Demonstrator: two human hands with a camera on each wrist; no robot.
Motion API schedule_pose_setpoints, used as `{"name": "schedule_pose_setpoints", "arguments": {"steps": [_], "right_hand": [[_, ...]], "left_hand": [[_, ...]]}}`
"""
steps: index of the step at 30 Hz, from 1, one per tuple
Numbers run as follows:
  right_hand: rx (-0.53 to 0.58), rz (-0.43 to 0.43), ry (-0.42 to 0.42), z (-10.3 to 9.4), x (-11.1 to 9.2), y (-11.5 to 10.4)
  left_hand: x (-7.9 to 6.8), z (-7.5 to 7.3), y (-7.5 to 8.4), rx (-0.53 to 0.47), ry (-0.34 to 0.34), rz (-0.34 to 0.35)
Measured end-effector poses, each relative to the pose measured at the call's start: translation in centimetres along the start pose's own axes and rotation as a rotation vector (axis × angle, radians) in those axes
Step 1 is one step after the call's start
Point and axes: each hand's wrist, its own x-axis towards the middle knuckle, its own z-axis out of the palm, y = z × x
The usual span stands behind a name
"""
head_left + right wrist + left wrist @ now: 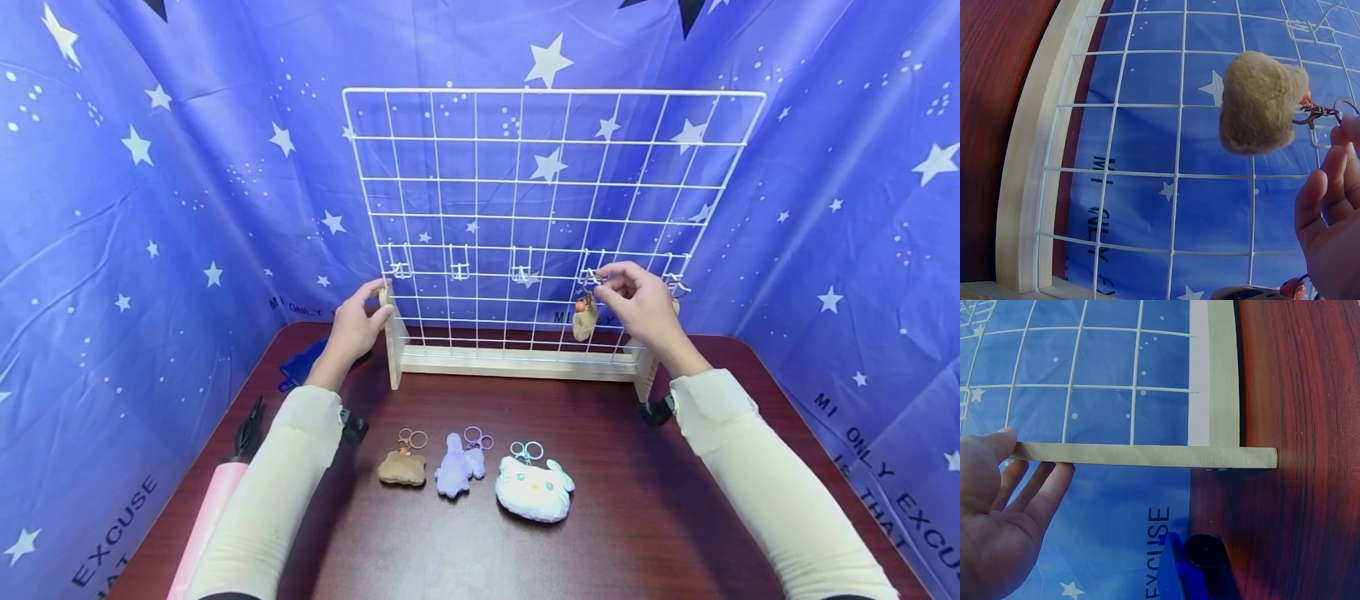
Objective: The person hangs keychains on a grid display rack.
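Note:
A brown plush keychain (584,320) hangs in front of a white wire grid rack (552,181), beside one of its hooks. My right hand (637,302) pinches its metal ring (1349,107) between thumb and fingers; the plush dangles free below in the head view. At the rack's other end my left hand (358,323) grips the wooden side post (1135,454), thumb on one face and fingers on the other. Several white hooks run along one grid row, among them a middle hook (521,273). The rightmost hook (676,286) is partly covered by my right hand.
On the table (450,550) lie a brown plush keychain (402,469), a purple one (456,468) and a white cat-face one (535,490). Another dark plush (1250,294) shows below my right hand. A pink cylinder (212,517) and a blue object (303,365) are at left.

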Motion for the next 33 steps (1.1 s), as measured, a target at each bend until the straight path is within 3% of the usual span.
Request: {"name": "schedule_pose_setpoints", "arguments": {"steps": [6, 17, 23, 30, 33], "right_hand": [[0.005, 0.014, 0.001, 0.0, -0.1, 0.3], [0.000, -0.039, -0.035, -0.2, -0.9, 1.1], [0.020, -0.044, -0.058, -0.2, -1.6, 1.3], [-0.038, -0.046, -0.077, 0.0, -3.0, 1.9], [0.013, -0.047, -0.098, 0.2, -3.7, 2.2]], "left_hand": [[0.0, 0.0, 0.0, 0.014, 0.001, 0.000], [0.1, 0.0, -0.1, 0.015, 0.006, -0.001], [0.1, 0.0, -0.1, 0.017, 0.008, -0.003], [0.1, 0.0, -0.1, 0.025, 0.005, -0.009], [0.1, 0.0, -0.1, 0.029, 0.008, -0.007]]}}
